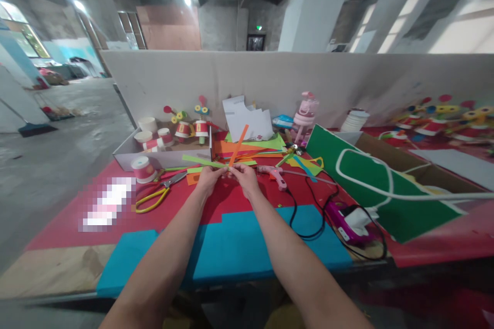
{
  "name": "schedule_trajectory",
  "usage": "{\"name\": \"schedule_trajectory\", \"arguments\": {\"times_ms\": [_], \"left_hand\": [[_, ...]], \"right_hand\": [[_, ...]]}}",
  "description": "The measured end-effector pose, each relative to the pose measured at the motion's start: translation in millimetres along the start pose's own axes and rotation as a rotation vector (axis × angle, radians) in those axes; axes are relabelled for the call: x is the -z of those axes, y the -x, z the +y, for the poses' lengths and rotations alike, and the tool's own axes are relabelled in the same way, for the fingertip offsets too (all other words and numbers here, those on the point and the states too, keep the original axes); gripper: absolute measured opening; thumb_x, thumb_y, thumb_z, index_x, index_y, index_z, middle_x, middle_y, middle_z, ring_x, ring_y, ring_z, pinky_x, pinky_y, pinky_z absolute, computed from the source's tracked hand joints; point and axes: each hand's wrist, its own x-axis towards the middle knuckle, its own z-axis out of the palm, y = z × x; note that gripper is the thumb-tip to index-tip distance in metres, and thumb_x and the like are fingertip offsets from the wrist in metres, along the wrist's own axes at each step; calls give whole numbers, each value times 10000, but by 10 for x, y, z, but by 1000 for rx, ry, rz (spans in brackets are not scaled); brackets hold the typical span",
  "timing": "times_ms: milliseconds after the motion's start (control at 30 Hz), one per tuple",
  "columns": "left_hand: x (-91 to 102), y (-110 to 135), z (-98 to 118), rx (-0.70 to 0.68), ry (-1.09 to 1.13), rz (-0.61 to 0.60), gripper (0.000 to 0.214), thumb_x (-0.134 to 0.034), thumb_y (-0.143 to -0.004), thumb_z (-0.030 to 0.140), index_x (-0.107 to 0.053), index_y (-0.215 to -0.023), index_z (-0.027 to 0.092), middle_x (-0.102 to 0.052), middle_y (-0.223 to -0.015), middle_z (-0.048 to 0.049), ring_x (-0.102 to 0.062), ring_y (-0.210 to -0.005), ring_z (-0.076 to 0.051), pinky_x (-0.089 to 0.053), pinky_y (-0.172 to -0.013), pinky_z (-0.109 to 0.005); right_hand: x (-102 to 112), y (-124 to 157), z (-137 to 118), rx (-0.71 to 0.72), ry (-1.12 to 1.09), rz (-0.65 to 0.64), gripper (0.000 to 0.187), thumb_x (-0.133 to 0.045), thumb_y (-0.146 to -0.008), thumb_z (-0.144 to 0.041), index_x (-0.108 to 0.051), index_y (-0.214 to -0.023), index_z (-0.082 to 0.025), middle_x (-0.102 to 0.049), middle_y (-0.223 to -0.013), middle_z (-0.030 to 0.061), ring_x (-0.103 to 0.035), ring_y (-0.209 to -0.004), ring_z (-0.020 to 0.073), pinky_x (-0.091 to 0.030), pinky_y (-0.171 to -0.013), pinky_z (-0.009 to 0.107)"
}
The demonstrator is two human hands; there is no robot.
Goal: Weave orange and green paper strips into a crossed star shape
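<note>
My left hand (210, 179) and my right hand (246, 177) meet over the red-covered table, fingertips pinched close together. An orange paper strip (238, 145) stands up from between them, its lower end at my right fingertips. A light green paper strip (203, 160) runs leftward from my left fingertips. The exact spot where the strips meet is hidden by the fingers. Just right of my right hand lies a pink hot glue gun (275, 175). Scissors with yellow handles (154, 199) rest to the left of my left hand, beside a red-and-white paper cup (142, 169).
Blue sheets (235, 247) cover the table's front edge. A white box (125, 158) holds cups and two cup figures (201, 126). Coloured paper (266, 145) lies ahead. At right are a purple power strip (349, 223), black cables and a green-sided box (370, 190) with a white cord.
</note>
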Motion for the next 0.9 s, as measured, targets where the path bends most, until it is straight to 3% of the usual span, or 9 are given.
{"name": "schedule_trajectory", "arguments": {"times_ms": [300, 533, 733, 900], "left_hand": [[7, -15, -3, 0, 12, -5, 252, -797, -555, 311, -671, -636, 107, -630, -599, -41, -524, -544, -116, -394, -555, -245], [-25, 28, 49, 10, -15, -18, 283, -789, -566, 350, -628, -559, 117, -590, -540, -35, -506, -518, -116, -384, -522, -240], [-18, 23, 39, -65, 10, -30, 257, -784, -594, 335, -627, -602, 131, -574, -549, -12, -507, -539, -112, -393, -554, -238], [24, -24, -22, -41, 26, -16, 253, -786, -592, 331, -658, -664, 124, -614, -604, -27, -525, -555, -118, -405, -567, -245]], "right_hand": [[4, 12, -11, -40, -33, -22, 347, -804, -524, -417, -644, -718, -179, -633, -611, -26, -593, -571, 119, -517, -662, 280], [4, 6, -8, -4, 22, 9, 376, -809, -503, -448, -614, -683, -182, -634, -621, -27, -582, -554, 114, -499, -622, 266], [4, 5, -4, 29, 78, 24, 360, -799, -517, -455, -609, -655, -181, -618, -578, -28, -579, -538, 117, -482, -585, 253], [-12, 25, -25, -17, 3, -21, 375, -813, -500, -436, -658, -729, -183, -677, -689, -9, -601, -577, 120, -510, -623, 264]]}}
